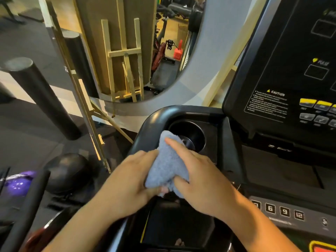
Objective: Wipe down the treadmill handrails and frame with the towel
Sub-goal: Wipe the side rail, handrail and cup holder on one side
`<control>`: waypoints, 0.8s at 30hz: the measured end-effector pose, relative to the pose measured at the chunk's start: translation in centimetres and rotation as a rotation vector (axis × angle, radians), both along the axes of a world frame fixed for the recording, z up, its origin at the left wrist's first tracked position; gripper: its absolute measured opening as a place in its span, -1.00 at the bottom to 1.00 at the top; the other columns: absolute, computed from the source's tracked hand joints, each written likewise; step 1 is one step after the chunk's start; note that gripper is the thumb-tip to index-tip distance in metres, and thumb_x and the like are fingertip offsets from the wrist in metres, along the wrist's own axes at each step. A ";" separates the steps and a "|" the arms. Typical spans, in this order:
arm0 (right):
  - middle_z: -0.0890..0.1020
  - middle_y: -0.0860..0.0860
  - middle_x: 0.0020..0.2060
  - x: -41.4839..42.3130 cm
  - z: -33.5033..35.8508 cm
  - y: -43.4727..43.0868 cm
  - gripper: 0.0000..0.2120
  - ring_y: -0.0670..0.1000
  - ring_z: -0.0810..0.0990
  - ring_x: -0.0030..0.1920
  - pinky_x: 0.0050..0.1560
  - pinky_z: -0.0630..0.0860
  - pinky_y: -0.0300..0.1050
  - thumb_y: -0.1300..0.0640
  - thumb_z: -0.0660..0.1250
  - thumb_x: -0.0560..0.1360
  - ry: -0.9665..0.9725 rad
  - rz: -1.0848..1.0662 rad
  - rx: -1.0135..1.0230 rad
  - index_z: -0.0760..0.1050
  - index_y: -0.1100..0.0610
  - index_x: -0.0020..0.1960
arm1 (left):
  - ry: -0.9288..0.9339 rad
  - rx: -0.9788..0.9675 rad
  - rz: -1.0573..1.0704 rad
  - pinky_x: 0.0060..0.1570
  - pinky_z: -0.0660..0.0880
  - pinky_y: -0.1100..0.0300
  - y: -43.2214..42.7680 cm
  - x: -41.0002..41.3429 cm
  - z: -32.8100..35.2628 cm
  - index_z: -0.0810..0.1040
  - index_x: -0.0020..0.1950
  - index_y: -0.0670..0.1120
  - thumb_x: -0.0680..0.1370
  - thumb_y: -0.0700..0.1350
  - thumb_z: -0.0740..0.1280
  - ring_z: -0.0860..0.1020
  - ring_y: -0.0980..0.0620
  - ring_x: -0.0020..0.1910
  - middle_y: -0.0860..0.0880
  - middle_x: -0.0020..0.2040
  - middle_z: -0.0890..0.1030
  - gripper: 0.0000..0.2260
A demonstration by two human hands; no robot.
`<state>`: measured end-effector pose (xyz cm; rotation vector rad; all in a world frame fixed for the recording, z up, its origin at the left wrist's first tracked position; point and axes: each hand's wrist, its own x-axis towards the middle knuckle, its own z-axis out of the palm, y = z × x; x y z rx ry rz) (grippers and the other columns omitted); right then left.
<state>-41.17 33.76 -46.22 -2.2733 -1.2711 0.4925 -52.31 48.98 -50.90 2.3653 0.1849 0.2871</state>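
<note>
The towel (166, 160) is held bunched between both hands, just short of the cup holder (192, 131). One side is gripped by the curled fingers of the left hand (131, 179). The other is pinched by the right hand (200, 179), forefinger laid straight over the top, thumb beneath. The towel is judged soft, light and limp. It is best held by its bunched middle and pressed flat to the frame (154, 120) beyond the fingertips.

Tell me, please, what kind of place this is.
Most likely a gym. A treadmill console with a cup holder fills the right side, an exercise bike stands in the background, and a purple ball lies at the left.
</note>
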 end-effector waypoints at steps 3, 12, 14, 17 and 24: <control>0.32 -0.10 0.33 -0.9 -0.6 1.8 -0.25 -0.05 0.40 0.29 0.28 0.41 -0.12 0.13 0.30 0.51 0.149 0.043 0.114 -0.01 -0.33 0.49 | -0.020 0.002 0.109 -0.09 0.51 0.27 2.9 -1.8 1.1 0.40 0.25 0.31 0.30 0.10 0.51 0.55 0.25 -0.02 0.24 0.00 0.58 -0.44; 0.33 0.05 0.30 -2.9 -1.4 5.4 -0.32 0.15 0.38 0.28 0.26 0.39 0.04 0.21 0.27 0.50 0.120 0.222 0.007 0.11 -0.26 0.46 | 0.094 -0.096 0.289 -0.10 0.58 0.13 5.7 -4.9 -2.0 0.45 0.21 0.31 0.31 -0.25 0.53 0.63 0.24 -0.06 0.25 -0.03 0.66 -0.36; 0.34 0.01 0.32 -1.0 -0.7 5.1 -0.35 0.12 0.40 0.28 0.25 0.43 0.08 0.19 0.28 0.48 0.083 0.221 -0.023 0.14 -0.28 0.43 | 0.040 -0.064 0.247 -0.09 0.48 0.38 4.9 -3.5 -1.3 0.41 0.29 0.24 0.32 -0.11 0.55 0.59 0.29 0.00 0.28 0.05 0.63 -0.38; 0.39 0.03 0.25 2.6 -1.0 4.5 -0.37 0.14 0.47 0.20 0.19 0.47 0.09 0.19 0.30 0.45 -0.044 0.129 -0.095 0.16 -0.27 0.38 | -0.032 0.108 0.181 0.13 0.38 0.27 4.0 0.0 -1.1 0.30 0.47 0.02 0.34 0.15 0.43 0.45 0.22 0.19 0.09 0.30 0.52 -0.26; 0.33 0.09 0.06 11.4 -1.9 2.7 -0.50 0.21 0.40 0.09 -0.07 0.45 0.03 0.16 0.42 0.36 -0.575 -0.140 -0.278 0.38 -0.05 0.25 | -0.101 0.325 0.001 0.48 0.13 0.02 2.6 10.4 -3.6 0.37 0.47 -0.03 0.46 0.12 0.30 0.32 -0.12 0.41 -0.08 0.43 0.42 -0.40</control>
